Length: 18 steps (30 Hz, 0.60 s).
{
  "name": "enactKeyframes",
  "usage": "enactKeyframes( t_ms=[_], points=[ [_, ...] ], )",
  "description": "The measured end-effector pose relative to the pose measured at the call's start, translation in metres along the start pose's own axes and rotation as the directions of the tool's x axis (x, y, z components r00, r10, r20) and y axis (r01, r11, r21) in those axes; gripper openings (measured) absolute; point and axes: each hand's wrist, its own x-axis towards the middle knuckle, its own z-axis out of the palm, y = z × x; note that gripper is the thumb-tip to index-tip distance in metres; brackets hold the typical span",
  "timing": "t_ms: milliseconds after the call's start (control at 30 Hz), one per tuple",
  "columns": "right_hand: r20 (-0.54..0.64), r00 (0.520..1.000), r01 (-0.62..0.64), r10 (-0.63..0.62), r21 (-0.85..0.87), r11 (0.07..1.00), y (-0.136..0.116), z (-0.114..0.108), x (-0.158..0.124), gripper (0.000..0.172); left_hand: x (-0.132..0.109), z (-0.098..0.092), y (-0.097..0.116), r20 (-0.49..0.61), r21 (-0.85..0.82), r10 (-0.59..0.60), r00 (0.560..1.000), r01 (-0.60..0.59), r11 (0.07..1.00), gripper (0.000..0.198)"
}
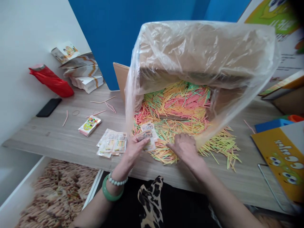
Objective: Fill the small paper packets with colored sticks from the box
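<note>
Many thin sticks in pink, yellow, orange and green (pixel 187 103) fill a box lined with clear plastic (pixel 206 47) and spill onto the table. My left hand (pixel 135 148) is closed on a small clear printed packet (pixel 147 139), at the front left of the pile. Fingers curled down into the sticks, my right hand (pixel 185 146) lies at the front of the pile; its fingertips are hidden. Beside my left hand, several flat packets with coloured sticks inside (pixel 112 142) overlap on the table.
Left on the table (pixel 59 136) are a small printed box (pixel 89 125), a black phone (pixel 48 107), a red wrapped item (pixel 52 80) and stacked cartons (pixel 86 76). An open drawer (pixel 30 177) sits below. A yellow printed box (pixel 282 158) stands right.
</note>
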Motion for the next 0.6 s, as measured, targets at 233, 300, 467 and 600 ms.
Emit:
enactKeyframes(
  t_ms=[233,300,467,600],
  points=[
    [0.015,0.998,0.067,-0.068,0.024,0.997,-0.017,0.006,0.012,0.031,-0.004,0.0,-0.002,0.075,0.034,-0.034,0.997,0.032,0.999,0.038],
    [0.024,0.994,0.104,-0.105,0.025,0.994,-0.014,0.008,0.013,0.03,-0.006,0.0,-0.001,0.116,0.071,-0.023,0.993,0.015,0.997,0.035],
    [0.062,0.989,0.134,-0.137,0.053,0.99,-0.006,0.008,0.021,0.03,-0.013,0.007,-0.015,0.466,0.424,-0.038,0.884,-0.186,0.886,0.014],
    [0.124,0.985,0.101,-0.116,0.121,0.987,0.004,0.006,0.039,0.029,-0.02,0.023,-0.036,0.715,0.549,-0.128,0.687,-0.44,0.711,0.02]
  ],
)
